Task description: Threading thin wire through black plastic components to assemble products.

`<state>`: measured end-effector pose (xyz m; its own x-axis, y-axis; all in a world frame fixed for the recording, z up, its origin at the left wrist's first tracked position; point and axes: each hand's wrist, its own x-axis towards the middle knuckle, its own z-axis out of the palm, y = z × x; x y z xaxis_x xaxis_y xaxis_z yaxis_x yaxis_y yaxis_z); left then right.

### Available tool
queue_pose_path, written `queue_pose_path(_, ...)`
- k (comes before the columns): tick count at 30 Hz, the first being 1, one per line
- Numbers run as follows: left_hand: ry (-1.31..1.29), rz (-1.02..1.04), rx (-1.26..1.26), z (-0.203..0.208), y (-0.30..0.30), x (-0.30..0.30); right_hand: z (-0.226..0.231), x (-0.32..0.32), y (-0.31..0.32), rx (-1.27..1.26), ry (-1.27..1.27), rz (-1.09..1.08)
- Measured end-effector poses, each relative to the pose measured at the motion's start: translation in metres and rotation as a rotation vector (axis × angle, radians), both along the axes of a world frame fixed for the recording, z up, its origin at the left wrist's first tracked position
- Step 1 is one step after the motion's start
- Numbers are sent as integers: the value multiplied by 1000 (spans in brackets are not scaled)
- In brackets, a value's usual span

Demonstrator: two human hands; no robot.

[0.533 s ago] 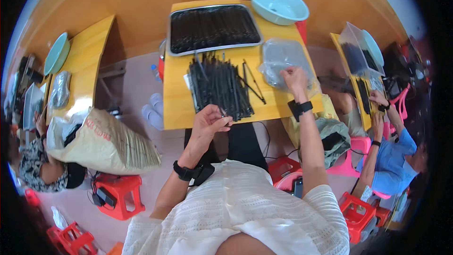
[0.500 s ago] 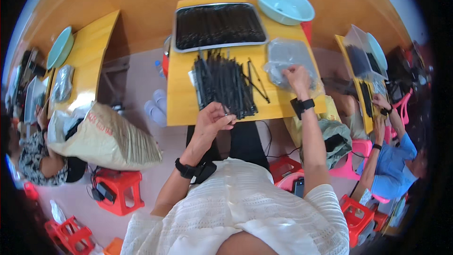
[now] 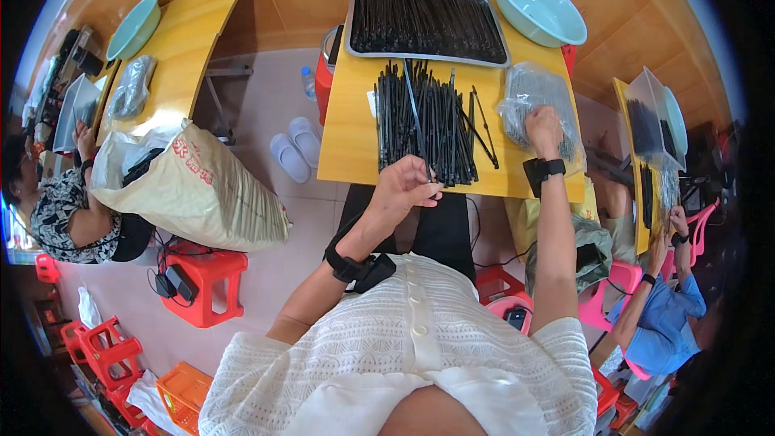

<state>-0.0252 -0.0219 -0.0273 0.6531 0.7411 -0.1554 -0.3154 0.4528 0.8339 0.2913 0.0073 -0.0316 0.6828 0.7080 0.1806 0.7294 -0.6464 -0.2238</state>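
My left hand is closed at the table's near edge, thumb and fingers pinching the lower end of a thin dark stick. The stick slants up over a pile of black sticks, which lie mostly side by side lengthwise. A few loose sticks lie apart to the right of the pile. My right hand rests with curled fingers at a clear plastic bag of small greyish pieces. Whatever those fingers may hold is too small to make out.
A metal tray full of black sticks lies at the back of the yellow table. Beside it stands a pale blue basin. A large sack leans at the left. Co-workers sit at tables on both sides.
The whole scene has shifted as my head turned. The stick in my left hand now shows clearly, slanting over the pile. My right hand remains at the plastic bag.
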Motion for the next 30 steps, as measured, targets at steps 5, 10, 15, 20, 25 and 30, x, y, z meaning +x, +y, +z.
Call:
queue_pose_path(5, 47, -5, 16, 7, -3, -3, 13, 29, -11, 88, 388, 72)
queue_pose_path(10, 53, 38, -24, 9, 0, -8, 51, 15, -47, 86, 832, 149)
queue_pose_path(15, 65, -7, -32, 10, 2, 0, 62, 21, -94, 30, 986, 151)
queue_pose_path(20, 80, -31, -2, 19, 3, 5, 89, 7, -130, 122, 1073, 198)
queue_pose_path(25, 11, -103, -9, 29, 0, 16, 79, -46, -132, 568, 1293, 304)
queue_pose_path(30, -32, -107, 2, 37, -2, 12, 65, -104, -103, 657, 1481, 402)
